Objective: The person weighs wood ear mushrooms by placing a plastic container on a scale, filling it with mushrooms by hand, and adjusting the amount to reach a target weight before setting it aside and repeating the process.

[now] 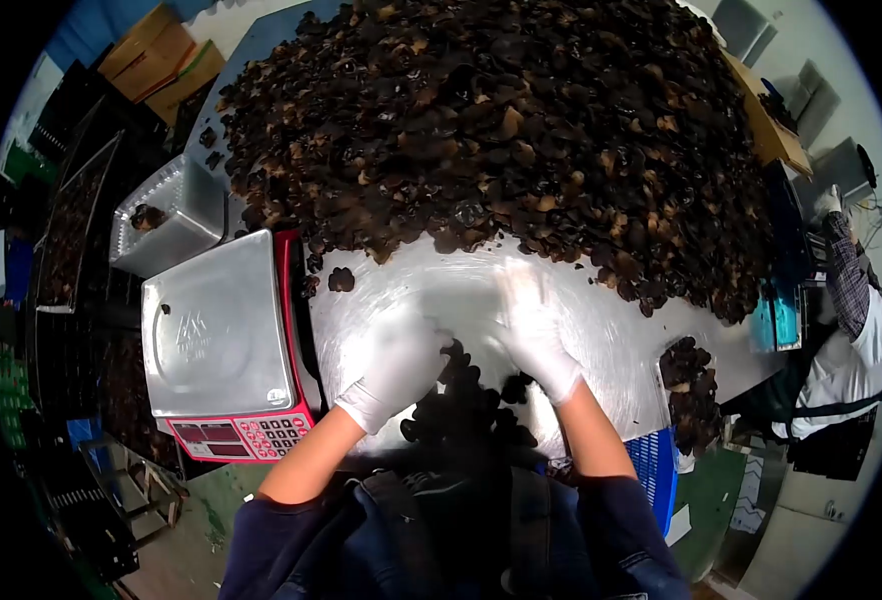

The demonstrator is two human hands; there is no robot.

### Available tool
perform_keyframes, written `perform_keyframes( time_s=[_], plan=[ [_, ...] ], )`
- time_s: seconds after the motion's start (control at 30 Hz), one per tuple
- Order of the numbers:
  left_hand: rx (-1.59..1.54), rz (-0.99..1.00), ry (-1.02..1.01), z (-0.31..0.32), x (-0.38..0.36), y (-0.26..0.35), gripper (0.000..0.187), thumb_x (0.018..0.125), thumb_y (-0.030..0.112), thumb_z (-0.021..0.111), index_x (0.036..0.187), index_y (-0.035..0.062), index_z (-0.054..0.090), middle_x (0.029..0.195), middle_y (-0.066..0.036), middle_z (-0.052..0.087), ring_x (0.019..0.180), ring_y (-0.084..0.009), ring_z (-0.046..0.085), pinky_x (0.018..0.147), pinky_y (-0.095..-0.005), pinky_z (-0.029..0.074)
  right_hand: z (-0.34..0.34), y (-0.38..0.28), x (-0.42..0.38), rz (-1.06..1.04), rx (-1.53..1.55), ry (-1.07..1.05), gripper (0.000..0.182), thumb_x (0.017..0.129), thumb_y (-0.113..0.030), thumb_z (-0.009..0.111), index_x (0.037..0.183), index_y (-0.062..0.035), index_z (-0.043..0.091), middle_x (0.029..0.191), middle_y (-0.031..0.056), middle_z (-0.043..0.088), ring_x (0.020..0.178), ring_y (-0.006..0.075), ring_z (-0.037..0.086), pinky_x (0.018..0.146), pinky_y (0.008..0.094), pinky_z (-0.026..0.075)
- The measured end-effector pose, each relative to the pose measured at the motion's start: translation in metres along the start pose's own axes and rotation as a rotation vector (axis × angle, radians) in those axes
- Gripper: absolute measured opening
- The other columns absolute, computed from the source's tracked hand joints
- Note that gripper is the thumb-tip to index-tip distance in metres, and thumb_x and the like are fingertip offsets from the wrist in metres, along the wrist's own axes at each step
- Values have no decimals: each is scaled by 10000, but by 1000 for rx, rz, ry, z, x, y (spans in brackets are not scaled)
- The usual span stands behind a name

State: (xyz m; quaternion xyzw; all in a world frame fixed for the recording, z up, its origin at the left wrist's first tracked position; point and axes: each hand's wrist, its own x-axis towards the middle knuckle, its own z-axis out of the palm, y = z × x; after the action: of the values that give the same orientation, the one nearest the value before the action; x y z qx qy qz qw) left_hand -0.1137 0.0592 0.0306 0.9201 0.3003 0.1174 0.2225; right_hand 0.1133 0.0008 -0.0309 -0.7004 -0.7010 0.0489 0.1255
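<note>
My left hand (401, 355), in a white glove, is over the bare metal tabletop (361, 300), beside a small heap of dark wood ear mushrooms (451, 400). Motion smears its fingers, so their pose does not show. Gloved in white too, my right hand (539, 330) is to the right of that heap, its blurred fingers stretched out forward and apparently holding nothing. A few loose dark pieces (516, 388) lie near its wrist. Beyond both hands rises a large pile of wood ear mushrooms (501, 140), dark brown to black.
Left of my hands stands a red digital scale (226, 330) with a metal pan. A clear plastic tub (166, 215) sits behind it. At right are a blue basket (656, 470), another small mushroom heap (691, 385) and a person in a white apron (851, 350). Stacked crates (76, 240) are far left.
</note>
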Motion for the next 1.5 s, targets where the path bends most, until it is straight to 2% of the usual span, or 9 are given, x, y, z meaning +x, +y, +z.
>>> perform_keyframes(
  time_s=[0.27, 0.33, 0.43, 0.7, 0.87, 0.93, 1.0, 1.4, 1.5],
  plan=[
    [-208, -198, 11, -8, 26, 4, 276, 865, 122, 634, 1124, 32, 665, 1127, -174, 634, 1052, -365, 616, 914, -424, 500, -83, -4, -272, 1062, -234, -293, 788, 892, -362, 648, 1468, 77, 337, 1525, 282, 324, 1419, 422, 307, 1165, 535, 221],
    [-262, -324, -125, -9, 53, 7, 393, 861, 137, 642, 1229, 5, 605, 1236, -216, 588, 1165, -386, 554, 984, -431, 475, -88, -21, -268, 845, -175, 88, 770, 852, -251, 705, 1456, 73, 355, 1502, 288, 345, 1382, 442, 341, 1158, 535, 236],
    [69, -158, 335, 41, 90, -12, 544, 861, 157, 639, 1348, -34, 494, 1352, -267, 503, 1237, -423, 489, 1042, -429, 450, -72, -35, -206, 601, -199, 155, 717, 863, -322, 667, 1430, 36, 413, 1482, 300, 352, 1360, 494, 327, 1145, 561, 228],
    [-95, -167, -240, 21, 60, 42, 396, 894, 219, 598, 1229, 8, 614, 1282, -211, 583, 1192, -385, 540, 1036, -432, 437, -47, 39, 13, 336, 198, 454, 651, 845, -154, 688, 1445, -109, 439, 1471, 261, 388, 1341, 423, 388, 1088, 479, 341],
    [-175, -69, -4, 12, 52, 15, 338, 897, 164, 610, 1190, -5, 617, 1204, -216, 611, 1114, -364, 590, 992, -417, 464, -40, 35, 18, 87, 241, 431, 108, 811, -82, 688, 914, -109, 711, 1006, 51, 644, 965, 252, 562, 810, 380, 412],
    [-243, -334, 93, 0, 61, 6, 317, 887, 97, 607, 1185, -10, 620, 1169, -214, 612, 1094, -359, 593, 963, -396, 477, -48, 20, -14, 47, 254, 481, 94, 807, -48, 687, 885, -94, 715, 938, 55, 657, 906, 256, 588, 796, 377, 438],
    [-182, -170, 367, 15, 77, -15, 354, 869, 73, 630, 1207, -30, 610, 1106, -186, 609, 1064, -350, 589, 926, -387, 482, -55, 13, -40, 143, 381, 505, 115, 806, -6, 680, 882, -86, 715, 902, 61, 665, 860, 260, 608, 782, 368, 466],
    [-85, -182, 356, -3, 124, 1, 120, 823, 96, 672, 924, 29, 666, 945, -145, 648, 882, -337, 636, 787, -404, 511, -54, 33, -31, 367, 371, 488, 288, 836, -54, 679, 1123, -29, 676, 1069, 129, 625, 1006, 289, 578, 908, 357, 461],
    [-246, -84, 66, -4, 83, 5, 145, 818, 82, 654, 948, 36, 698, 932, -149, 681, 852, -296, 660, 769, -378, 517, -45, 27, -14, 347, 384, 415, 503, 826, -119, 720, 1307, -69, 580, 1285, 178, 535, 1169, 336, 512, 1032, 399, 419]
  ],
)
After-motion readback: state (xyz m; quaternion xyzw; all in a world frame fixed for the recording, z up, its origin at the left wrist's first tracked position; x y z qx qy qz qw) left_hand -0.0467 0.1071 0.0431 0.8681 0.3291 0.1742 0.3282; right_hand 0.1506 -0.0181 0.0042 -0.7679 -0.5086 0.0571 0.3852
